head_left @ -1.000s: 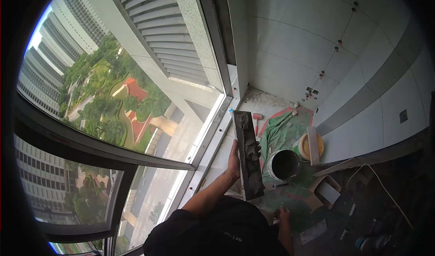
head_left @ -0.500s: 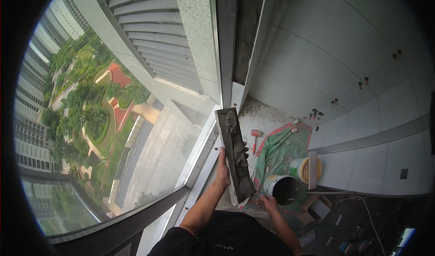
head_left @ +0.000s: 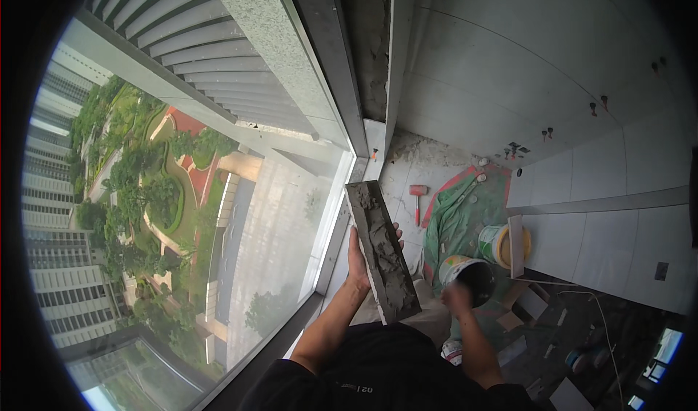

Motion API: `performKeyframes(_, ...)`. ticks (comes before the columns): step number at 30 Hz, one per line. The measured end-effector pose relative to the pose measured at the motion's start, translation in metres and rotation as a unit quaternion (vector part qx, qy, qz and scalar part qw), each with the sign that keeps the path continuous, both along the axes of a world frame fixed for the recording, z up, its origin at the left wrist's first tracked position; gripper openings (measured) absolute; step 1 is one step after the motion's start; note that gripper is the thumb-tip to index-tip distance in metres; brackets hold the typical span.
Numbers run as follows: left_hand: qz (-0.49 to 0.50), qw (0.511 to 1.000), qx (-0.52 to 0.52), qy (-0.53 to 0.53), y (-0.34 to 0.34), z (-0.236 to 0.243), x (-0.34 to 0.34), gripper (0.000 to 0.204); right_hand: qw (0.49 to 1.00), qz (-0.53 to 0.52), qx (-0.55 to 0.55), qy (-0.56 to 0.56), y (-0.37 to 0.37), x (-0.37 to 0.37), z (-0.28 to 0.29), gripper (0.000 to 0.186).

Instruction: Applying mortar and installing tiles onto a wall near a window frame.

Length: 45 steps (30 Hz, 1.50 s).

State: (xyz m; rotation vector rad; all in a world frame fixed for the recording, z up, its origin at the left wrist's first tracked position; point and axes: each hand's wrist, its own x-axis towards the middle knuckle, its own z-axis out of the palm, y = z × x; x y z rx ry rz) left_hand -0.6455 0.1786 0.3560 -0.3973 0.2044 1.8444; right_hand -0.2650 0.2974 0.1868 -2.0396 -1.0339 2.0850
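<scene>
A long narrow tile strip [head_left: 372, 247] lies across my left hand [head_left: 357, 264], its upper face coated with rough grey mortar. My thumb presses along its left edge, and fingertips curl over the far right edge. My right hand [head_left: 456, 299] is smeared by motion at the rim of a bucket [head_left: 452, 268] with a dark inside. Its fingers, and anything in them, cannot be made out.
Left of me is a large window pane [head_left: 283, 222]. A red mallet [head_left: 417, 202] lies on the floor beside green sheeting [head_left: 454, 222]. A second bucket [head_left: 496, 244] stands by the tiled wall [head_left: 567, 193], with a thin board [head_left: 516, 246] against it. A cable [head_left: 600, 309] trails at right.
My right hand has moved from beside the strip's near end rightward to the bucket. The strip stays in my left hand, now tilted slightly more. The view has shifted and turned.
</scene>
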Motion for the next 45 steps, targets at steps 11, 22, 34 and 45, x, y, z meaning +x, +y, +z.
performKeyframes(11,-0.066,0.993,-0.097,0.010,0.049,0.001,0.078,0.099,0.999,0.040,0.002,-0.004,0.002,0.099,-0.031,0.031)
performKeyframes(22,-0.031,0.990,-0.114,0.082,0.096,0.007,0.136,0.094,0.990,-0.087,-0.045,-0.098,-0.002,0.248,-0.067,0.032)
performKeyframes(34,0.141,0.909,-0.140,0.366,0.078,0.073,0.038,0.087,0.972,0.104,-0.003,0.209,0.001,0.020,0.043,0.033)
performKeyframes(45,0.197,0.841,-0.196,0.465,0.083,0.095,-0.061,0.096,0.887,-0.002,-0.218,0.407,-0.007,-0.187,0.145,0.060)
